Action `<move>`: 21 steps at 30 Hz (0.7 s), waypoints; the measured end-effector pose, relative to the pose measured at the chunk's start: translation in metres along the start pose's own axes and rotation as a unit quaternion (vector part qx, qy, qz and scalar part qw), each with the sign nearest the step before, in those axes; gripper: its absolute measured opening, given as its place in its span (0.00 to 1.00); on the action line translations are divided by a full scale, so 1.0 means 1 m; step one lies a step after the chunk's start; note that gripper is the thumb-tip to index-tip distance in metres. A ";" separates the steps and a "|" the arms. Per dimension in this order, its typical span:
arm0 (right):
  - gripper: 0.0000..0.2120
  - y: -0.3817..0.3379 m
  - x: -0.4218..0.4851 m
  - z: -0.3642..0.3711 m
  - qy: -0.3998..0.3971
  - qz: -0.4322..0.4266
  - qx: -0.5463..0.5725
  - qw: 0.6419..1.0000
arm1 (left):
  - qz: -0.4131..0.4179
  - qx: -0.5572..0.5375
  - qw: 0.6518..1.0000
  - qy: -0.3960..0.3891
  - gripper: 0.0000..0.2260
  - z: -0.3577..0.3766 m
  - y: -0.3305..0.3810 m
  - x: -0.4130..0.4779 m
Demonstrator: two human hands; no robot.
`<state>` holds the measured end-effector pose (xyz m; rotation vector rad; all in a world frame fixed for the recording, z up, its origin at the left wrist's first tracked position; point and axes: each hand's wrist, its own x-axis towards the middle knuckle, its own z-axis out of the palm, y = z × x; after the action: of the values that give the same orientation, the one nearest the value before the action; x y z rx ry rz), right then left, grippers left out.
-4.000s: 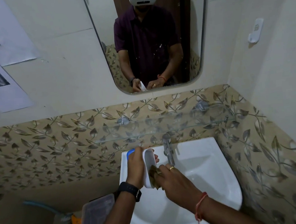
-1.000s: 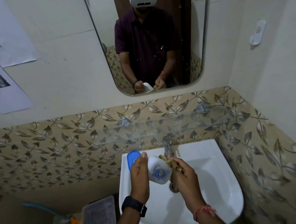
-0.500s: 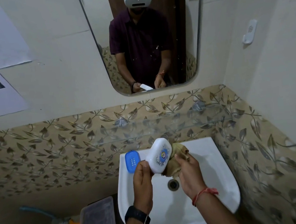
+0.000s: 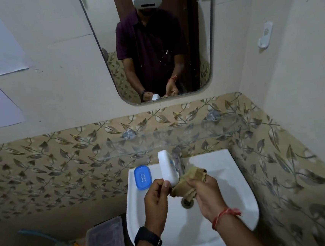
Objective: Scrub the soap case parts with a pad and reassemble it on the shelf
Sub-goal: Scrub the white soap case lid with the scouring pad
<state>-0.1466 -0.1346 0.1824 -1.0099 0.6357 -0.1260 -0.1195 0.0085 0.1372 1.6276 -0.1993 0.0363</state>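
I note a white sink (image 4: 232, 177) fixed in the corner against the leaf-patterned tiled wall (image 4: 52, 163). A blue soap tray (image 4: 142, 177) lies flat on the sink's back left rim, its slotted face upward, just beside the wall. A metal tap (image 4: 178, 164) stands upright at the middle of the back rim. The drain (image 4: 185, 202) sits in the bottom of the basin. Above the sink I see a clear glass shelf (image 4: 198, 134) mounted on the tiles by two round metal brackets (image 4: 128, 134). I can make out nothing resting on the glass.
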 end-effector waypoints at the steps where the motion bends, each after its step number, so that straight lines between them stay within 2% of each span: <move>1: 0.07 0.002 -0.002 0.000 -0.007 0.002 -0.017 1.000 | 0.007 0.012 1.000 -0.001 0.12 0.001 -0.001 0.000; 5: 0.06 0.006 -0.012 0.001 -0.050 -0.004 -0.071 0.996 | 0.018 0.045 0.999 -0.006 0.19 -0.003 -0.010 -0.002; 9: 0.14 -0.005 -0.004 0.007 0.025 -0.124 -0.124 0.984 | 0.043 0.105 0.993 -0.036 0.14 -0.011 -0.016 -0.006; 11: 0.15 -0.011 0.002 0.010 0.025 -0.198 -0.170 0.965 | 0.043 0.099 0.992 -0.059 0.12 -0.009 -0.014 -0.009; 13: 0.17 -0.006 0.004 0.010 -0.014 -0.244 -0.196 0.950 | 0.038 0.071 0.995 -0.058 0.13 -0.005 -0.009 -0.010; 17: 0.27 0.038 -0.010 -0.007 -0.139 -0.309 -0.227 0.913 | 0.013 -0.016 1.000 -0.011 0.14 -0.007 0.003 -0.002; 19: 0.34 0.058 -0.016 -0.013 -0.155 -0.333 -0.242 0.898 | 0.004 -0.036 0.999 -0.009 0.14 -0.015 0.004 0.001; 21: 0.32 0.062 -0.008 -0.013 -0.135 -0.332 -0.229 0.905 | -0.017 -0.049 0.998 -0.022 0.13 -0.017 0.004 0.000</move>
<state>-0.1713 -0.1077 0.1300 -1.6437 0.0333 -0.4413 -0.1181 0.0252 0.1419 1.5341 -0.2036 -0.0339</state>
